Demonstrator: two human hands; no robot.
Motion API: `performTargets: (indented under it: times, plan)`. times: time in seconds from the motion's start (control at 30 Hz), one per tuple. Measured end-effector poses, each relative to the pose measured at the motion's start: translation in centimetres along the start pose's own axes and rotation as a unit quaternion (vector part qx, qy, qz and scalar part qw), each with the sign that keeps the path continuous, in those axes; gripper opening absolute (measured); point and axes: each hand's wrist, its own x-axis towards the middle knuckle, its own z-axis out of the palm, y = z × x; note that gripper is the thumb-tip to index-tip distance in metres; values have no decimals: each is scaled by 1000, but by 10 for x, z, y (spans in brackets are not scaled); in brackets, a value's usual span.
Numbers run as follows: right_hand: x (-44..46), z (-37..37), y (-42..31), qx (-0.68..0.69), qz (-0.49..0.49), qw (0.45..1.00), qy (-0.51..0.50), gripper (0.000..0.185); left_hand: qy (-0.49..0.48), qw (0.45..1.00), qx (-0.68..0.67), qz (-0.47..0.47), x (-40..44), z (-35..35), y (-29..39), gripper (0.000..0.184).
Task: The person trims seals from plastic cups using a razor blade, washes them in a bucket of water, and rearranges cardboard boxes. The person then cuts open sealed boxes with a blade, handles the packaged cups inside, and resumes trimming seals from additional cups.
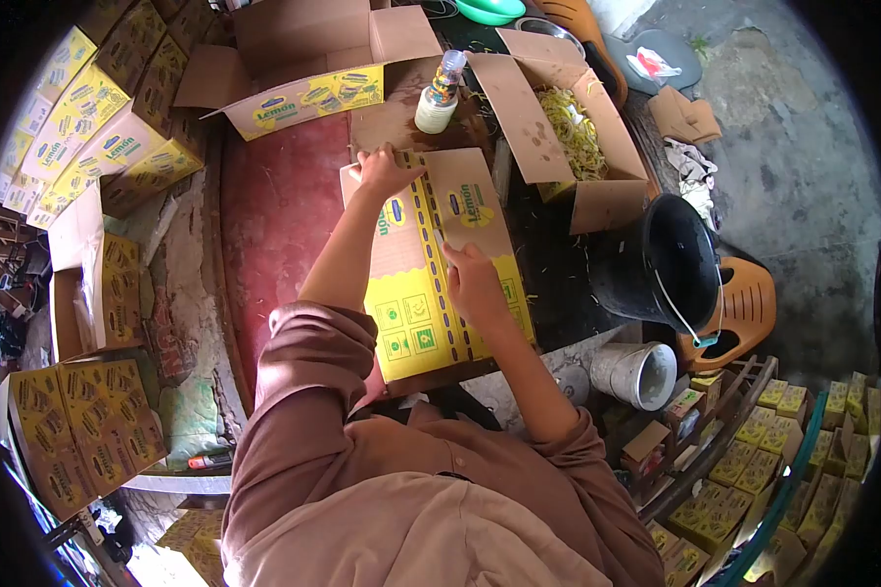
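A cardboard carton [401, 293] printed "Lemón" in yellow and tan lies in front of me, its top flaps meeting along the middle. A yellow strip with dark dashes [434, 254] runs down that seam. At the carton's far edge, my left hand [389, 171] grips the end beside the strip, thumb stretched across it. My right hand [475, 279] is closed just right of the seam, around the middle of the carton. A small pale tip shows at its fingers; I cannot make out what it is.
Beyond the carton stands a bottle [436, 110] with whitish contents. An open box [294, 93] is at the back left; another box [612, 196] at the right holds yellow strips. A black bucket [646, 264] stands right, stacked cartons [98, 108] left.
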Motion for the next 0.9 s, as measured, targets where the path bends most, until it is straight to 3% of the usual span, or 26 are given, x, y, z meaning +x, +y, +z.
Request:
performTargets:
  times: [0.47,0.9]
  plan:
    - [-72,-8,-13,-40,33,998,-19,34,-51,998,-6,-26,4,-9,2,79]
    - [-130,-18,-24,-53,84,994,-52,33,-47,997,-63,9,8,-21,-2,78]
